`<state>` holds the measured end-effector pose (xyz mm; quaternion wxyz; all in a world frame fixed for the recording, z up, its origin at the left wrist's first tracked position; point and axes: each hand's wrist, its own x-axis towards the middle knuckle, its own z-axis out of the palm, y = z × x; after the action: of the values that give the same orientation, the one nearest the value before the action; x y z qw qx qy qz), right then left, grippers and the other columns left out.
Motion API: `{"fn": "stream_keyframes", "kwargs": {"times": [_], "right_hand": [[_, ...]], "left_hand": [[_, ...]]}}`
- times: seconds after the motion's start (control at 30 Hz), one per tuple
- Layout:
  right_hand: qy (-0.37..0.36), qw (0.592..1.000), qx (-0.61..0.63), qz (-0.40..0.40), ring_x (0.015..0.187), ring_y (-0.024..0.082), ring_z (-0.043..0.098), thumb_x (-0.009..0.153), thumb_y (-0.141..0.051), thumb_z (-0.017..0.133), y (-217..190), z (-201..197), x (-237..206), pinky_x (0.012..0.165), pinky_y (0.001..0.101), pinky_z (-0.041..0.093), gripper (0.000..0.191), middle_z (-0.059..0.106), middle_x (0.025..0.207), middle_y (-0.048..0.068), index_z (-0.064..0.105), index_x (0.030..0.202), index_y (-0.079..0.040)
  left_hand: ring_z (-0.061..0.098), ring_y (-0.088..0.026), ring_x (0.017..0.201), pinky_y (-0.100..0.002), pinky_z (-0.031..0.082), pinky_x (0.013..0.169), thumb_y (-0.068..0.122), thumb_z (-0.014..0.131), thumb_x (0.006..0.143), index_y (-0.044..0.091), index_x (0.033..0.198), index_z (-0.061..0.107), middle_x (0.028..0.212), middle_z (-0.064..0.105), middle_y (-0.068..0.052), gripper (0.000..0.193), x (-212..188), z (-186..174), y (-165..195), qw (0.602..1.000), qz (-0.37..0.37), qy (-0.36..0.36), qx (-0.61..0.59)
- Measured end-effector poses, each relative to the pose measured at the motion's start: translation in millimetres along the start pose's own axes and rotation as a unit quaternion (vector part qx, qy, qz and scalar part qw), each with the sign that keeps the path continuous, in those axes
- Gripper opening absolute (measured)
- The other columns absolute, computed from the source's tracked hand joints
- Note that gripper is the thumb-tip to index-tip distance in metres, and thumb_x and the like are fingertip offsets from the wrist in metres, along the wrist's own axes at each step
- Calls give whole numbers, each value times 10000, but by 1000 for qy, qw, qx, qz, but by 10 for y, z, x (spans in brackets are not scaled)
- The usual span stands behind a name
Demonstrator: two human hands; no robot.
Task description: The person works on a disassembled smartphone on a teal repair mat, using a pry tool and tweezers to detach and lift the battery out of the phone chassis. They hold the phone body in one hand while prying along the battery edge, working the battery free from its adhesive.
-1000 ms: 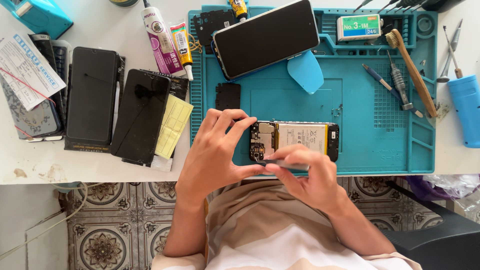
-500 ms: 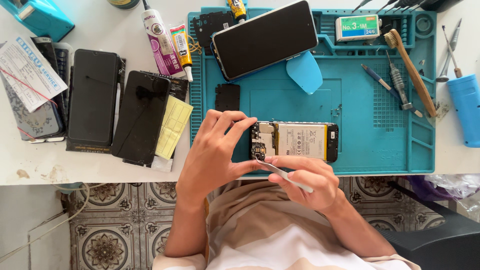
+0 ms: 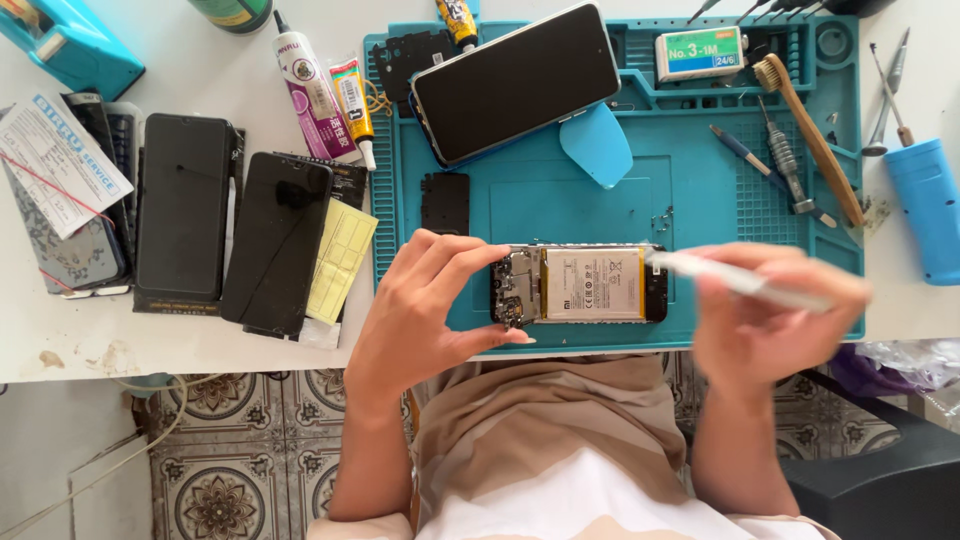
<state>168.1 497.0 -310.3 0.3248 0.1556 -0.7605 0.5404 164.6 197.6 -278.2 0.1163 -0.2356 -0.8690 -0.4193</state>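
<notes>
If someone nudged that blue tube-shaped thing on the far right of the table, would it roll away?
Probably: the blue cylinder lies on its side on the smooth white table, so it could roll. It looks like rigid plastic, likely stiff.

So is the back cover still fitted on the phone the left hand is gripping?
No: the opened phone in the left hand shows its bare battery and circuit board, with no cover over them.

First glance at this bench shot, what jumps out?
The opened phone with its back off, pale battery and circuit board exposed, lies at the near edge of the teal silicone work mat, pinched at its left end by the left hand. The right hand, motion-blurred, holds a slim silvery tool at the phone's right end. A dark intact smartphone lies tilted on the mat's far side.
</notes>
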Motion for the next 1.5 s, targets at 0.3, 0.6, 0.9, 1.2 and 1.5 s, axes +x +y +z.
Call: {"fn": "stream_keyframes", "kwargs": {"times": [0.3,0.6,0.9,1.2,1.5], "right_hand": [[41,979,-48,192,936,190,770,1095,97,740,187,-686,205,838,256,649,299,731,1101,220,460,1083,-7],[-30,960,-218,176,900,101,709,1026,37,843,133,-865,174,762,203,517,170,757,1050,130,673,1021,23],[-93,902,-421,31,931,223,613,834,-40,935,100,-769,42,817,356,481,207,737,922,102,812,998,-8],[-120,983,-138,-6,886,123,707,1025,-111,788,-222,77,-126,795,254,545,146,777,1108,60,699,1141,-118],[-249,962,67,92,829,133,681,954,-39,743,-683,923,-190,729,262,552,376,700,964,68,639,1315,-54]], "left_hand": [[608,-254,1068,-388,531,932,442,922,681,116,1302,668,1154,686,-42,745,-130,1,-26,998,-12,34,-44],[575,-238,1039,-374,522,899,354,920,660,167,1324,674,1121,693,-15,732,-174,-85,12,999,-21,27,-9],[691,-195,965,-337,560,817,282,924,742,132,1389,576,1013,754,-42,750,-382,-22,-82,994,-72,33,-72],[739,-199,1026,-352,561,917,206,914,777,136,1404,537,1010,743,-68,735,-531,10,-105,989,-72,1,-131],[705,-205,1024,-366,477,949,224,909,774,145,1399,539,1052,784,-12,731,-544,-199,-84,991,-40,-46,-120]]}}
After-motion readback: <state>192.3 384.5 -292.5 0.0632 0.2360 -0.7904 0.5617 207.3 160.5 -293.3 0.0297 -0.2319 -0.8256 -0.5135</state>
